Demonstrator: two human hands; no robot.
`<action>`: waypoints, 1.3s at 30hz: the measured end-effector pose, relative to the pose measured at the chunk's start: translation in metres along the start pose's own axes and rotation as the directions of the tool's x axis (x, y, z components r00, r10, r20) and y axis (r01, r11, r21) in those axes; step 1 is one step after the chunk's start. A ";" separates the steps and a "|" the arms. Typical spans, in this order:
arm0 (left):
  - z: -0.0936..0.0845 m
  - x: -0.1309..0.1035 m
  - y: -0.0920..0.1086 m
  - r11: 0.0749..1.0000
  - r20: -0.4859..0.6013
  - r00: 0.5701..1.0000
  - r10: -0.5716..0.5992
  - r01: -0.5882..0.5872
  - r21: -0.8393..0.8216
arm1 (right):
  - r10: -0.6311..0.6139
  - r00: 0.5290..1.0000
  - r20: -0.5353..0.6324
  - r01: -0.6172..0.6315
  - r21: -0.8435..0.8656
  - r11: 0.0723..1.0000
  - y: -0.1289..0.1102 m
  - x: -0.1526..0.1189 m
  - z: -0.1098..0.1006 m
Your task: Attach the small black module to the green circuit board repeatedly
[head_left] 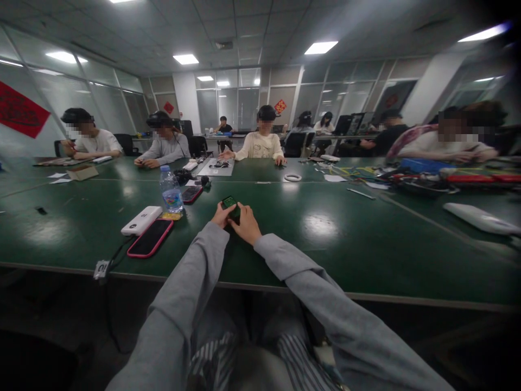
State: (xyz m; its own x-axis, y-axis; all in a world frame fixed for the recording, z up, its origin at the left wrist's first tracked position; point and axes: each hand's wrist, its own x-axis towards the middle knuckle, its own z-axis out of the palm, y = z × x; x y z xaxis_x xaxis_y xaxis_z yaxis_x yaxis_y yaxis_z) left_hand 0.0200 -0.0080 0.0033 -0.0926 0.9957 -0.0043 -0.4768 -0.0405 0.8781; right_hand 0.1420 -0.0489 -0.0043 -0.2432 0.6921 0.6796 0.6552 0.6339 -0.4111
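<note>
A small dark square device with light marks on its face is held just above the table in front of me. Its exact kind is too small to make out. My left hand closes on its left side, thumb lying along the near edge. From the right, my right hand grips the same device with bent fingers. Part of its lower side is hidden behind my fingers. To the left of my hands stand a water bottle and a phone in a pink case.
Beside the pink-cased phone lies a white power bank with a cable running over the edge of the green table. Another phone lies behind the bottle. A white ring is farther off. Several people sit around the table.
</note>
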 end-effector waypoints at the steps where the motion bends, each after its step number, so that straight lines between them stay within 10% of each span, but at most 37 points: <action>1: 0.000 0.000 0.001 1.000 0.019 1.000 -0.007 0.007 0.007 | 0.035 0.999 -0.015 -0.034 0.050 0.998 0.003 0.000 0.000; 10: 0.001 -0.010 0.011 0.995 0.096 0.993 -0.066 0.058 0.085 | 0.481 0.867 0.128 -0.480 0.470 0.741 0.015 0.011 0.005; 20: -0.005 -0.008 0.012 0.994 0.284 0.954 -0.100 0.081 0.077 | 0.518 0.764 0.384 -0.597 0.724 0.344 0.013 0.019 -0.010; 39: -0.003 -0.014 0.018 0.993 0.256 0.963 -0.082 0.057 0.103 | 0.448 0.720 0.529 -0.674 0.687 0.273 0.020 0.019 -0.012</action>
State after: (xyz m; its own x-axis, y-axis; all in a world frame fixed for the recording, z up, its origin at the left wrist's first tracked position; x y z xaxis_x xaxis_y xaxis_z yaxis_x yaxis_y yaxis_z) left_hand 0.0101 -0.0229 0.0173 0.1739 0.9837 0.0464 -0.3884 0.0252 0.9211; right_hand 0.1591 -0.0277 0.0077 -0.2604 0.9654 -0.0163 -0.1485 -0.0567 -0.9873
